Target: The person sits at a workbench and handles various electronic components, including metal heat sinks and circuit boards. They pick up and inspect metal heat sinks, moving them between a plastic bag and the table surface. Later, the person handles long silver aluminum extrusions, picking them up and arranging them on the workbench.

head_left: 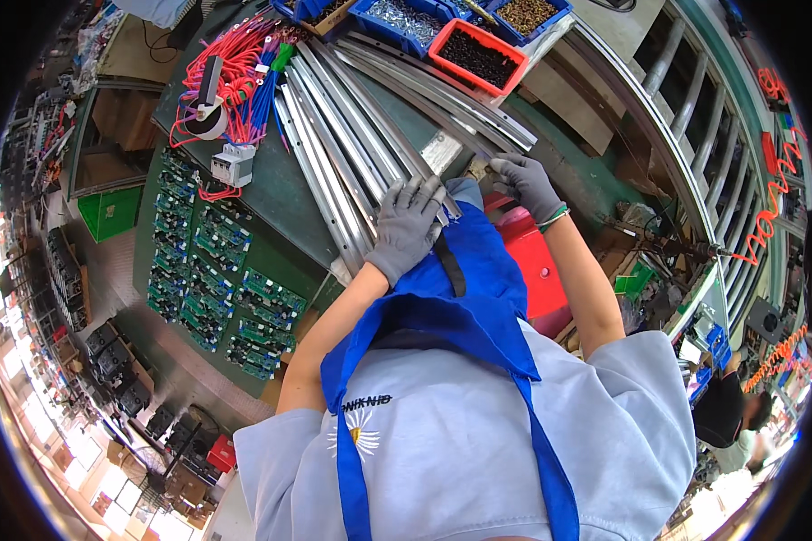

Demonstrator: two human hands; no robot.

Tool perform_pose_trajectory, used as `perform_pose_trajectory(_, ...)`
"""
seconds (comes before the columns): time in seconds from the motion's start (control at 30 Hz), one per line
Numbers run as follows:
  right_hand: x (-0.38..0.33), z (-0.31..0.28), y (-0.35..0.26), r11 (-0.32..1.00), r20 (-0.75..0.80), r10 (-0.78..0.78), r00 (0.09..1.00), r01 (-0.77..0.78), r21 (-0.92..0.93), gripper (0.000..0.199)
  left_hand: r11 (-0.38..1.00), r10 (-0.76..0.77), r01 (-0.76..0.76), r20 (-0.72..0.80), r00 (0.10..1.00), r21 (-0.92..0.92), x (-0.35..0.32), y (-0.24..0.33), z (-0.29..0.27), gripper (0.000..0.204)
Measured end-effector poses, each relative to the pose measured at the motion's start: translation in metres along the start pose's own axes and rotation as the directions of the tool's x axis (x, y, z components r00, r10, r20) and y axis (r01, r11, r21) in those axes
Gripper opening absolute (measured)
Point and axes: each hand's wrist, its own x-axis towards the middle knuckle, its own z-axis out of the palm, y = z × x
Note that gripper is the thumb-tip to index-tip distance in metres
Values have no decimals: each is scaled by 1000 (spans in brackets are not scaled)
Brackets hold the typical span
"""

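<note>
Closely beyond the blue cloth apron (485, 257), the grey-gloved left grip (406, 230) lies over long, shiny metal rails (350, 115); whether it clenches them, I cannot tell. The right grip (530, 187), gloved also, is bent near the ends of some rails, but I cannot see whether it grasps one. These straight, narrow rails fan across the dark green counter (280, 203). Farther lie thin red wires (239, 68) and a red plastic bin (467, 79) of small black pieces (476, 59).

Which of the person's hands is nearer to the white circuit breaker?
The left. The left hand lies on the metal strips, right of the circuit breaker; the right hand is farther right.
</note>
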Motion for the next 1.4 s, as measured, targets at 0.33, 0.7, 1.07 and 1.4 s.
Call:
perform_pose_trajectory(0.33, -14, 35, 61, 947, 300, 207, 931, -267, 178, 35, 1000, 6, -6, -42, 999, -8, -4, 0, 5, 54)
perform_pose_trajectory(0.7, -24, 54, 33, 977, 353, 62, 933, 15, -212, 26, 999, 36, -37, -41, 999, -14, -12, -9, 4, 48)
perform_pose_trajectory(1.07, -22, 44, 15, 978, 385, 131, 914, -54, -203, 26, 998, -65, 65, 7, 998, 13, 6, 1, -13, 77)
perform_pose_trajectory(1.4, -14, 30, 16, 964, 532, 176, 829, -253, 76, 21, 998, 59, -57, -109, 992, 22, -2, -14, 11, 64)
